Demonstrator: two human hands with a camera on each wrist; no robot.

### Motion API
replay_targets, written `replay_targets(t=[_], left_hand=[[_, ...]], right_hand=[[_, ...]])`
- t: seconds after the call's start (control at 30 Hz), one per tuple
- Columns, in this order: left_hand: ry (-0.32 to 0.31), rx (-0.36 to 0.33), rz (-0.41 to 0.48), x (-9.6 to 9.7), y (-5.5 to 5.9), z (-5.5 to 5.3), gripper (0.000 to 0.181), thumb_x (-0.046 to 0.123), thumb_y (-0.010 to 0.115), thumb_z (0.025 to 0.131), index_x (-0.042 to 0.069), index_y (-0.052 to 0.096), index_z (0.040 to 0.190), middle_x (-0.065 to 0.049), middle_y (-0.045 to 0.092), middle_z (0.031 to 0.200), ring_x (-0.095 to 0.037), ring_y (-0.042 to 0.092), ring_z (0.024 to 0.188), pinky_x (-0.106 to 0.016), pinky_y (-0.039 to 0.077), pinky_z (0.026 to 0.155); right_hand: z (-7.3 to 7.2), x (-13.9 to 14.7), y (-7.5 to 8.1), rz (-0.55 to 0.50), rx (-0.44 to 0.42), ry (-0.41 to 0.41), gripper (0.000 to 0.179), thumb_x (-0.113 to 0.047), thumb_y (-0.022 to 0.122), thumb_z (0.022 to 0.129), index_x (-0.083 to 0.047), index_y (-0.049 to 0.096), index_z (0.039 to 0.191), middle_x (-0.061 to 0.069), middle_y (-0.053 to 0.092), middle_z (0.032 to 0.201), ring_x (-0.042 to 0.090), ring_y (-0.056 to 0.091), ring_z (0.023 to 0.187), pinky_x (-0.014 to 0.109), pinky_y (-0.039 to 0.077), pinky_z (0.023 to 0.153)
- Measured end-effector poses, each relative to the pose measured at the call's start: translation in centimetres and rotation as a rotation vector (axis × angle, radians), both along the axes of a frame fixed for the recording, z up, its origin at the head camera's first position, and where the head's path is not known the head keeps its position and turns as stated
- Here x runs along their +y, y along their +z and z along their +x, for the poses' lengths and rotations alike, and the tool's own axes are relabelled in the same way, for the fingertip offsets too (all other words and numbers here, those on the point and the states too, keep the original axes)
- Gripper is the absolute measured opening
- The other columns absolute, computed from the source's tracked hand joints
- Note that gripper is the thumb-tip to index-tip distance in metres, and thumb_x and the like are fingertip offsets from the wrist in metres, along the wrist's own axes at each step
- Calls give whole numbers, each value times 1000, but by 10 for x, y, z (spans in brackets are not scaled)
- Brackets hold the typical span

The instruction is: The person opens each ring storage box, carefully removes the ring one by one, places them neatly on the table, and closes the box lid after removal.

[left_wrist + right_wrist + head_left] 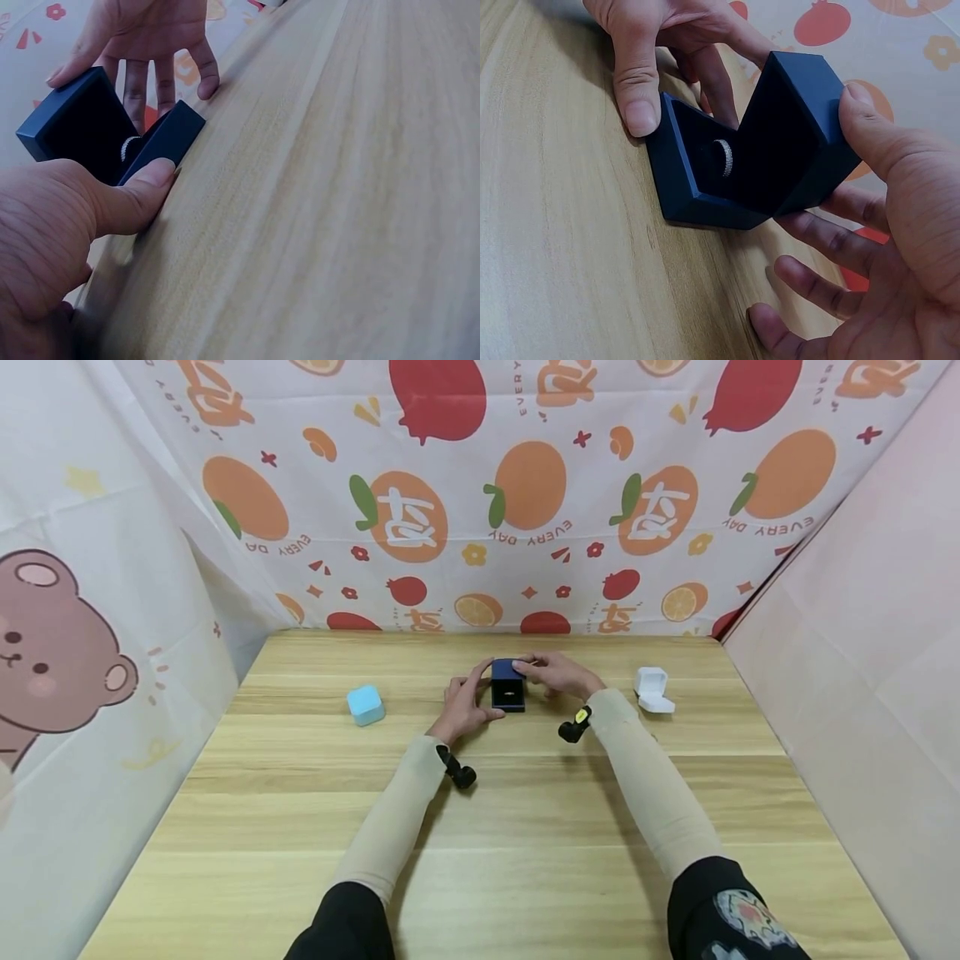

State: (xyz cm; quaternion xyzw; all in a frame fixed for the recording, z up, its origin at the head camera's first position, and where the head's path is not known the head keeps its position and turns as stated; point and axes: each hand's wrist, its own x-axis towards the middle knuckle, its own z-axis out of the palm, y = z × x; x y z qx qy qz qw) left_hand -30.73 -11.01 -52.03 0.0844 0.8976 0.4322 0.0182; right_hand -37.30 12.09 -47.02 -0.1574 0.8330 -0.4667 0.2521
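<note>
Navy ring box [507,687], open, frame centre | ring [724,158] seated inside | long axis up-down in frame | between left hand [462,706], gripping base [720,212], and right hand [558,675], pinching lid [817,97]; neither nearer | far-side fingertips partly hidden

- Small light-blue block [366,706], rounded at the corners, sitting toward the left of the wood-grained worktop [540,877]
- Small white box [656,702], lid [652,678] raised, standing toward the right
- Rear cloth [465,456], printed with oranges [530,485], red fruit [438,397] and flowers [474,555]
- Left cloth [97,827], showing a brown cartoon bear [63,643]
- Right cloth [847,693], pale
</note>
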Motion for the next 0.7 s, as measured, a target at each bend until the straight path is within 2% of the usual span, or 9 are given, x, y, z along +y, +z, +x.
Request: replay_targets(t=[0.3, 0.7], left_hand=[[-4, -2, 15, -1, 1, 0, 99, 24, 86, 82, 41, 27, 159, -7, 57, 151, -33, 32, 133, -54, 26, 111], [-1, -3, -4, 0, 2, 0, 101, 25, 87, 81, 44, 25, 158, -7, 57, 151, -32, 34, 134, -53, 27, 112]], right_hand=[[-1, -1, 1, -11, 7, -1, 53, -58, 55, 99, -19, 62, 134, 11, 57, 128, 33, 53, 113, 40, 49, 75], [-1, -2, -2, -5, -4, -34, 55, -64, 52, 97, -19, 65, 124, 8, 59, 128, 30, 56, 114, 37, 48, 74]])
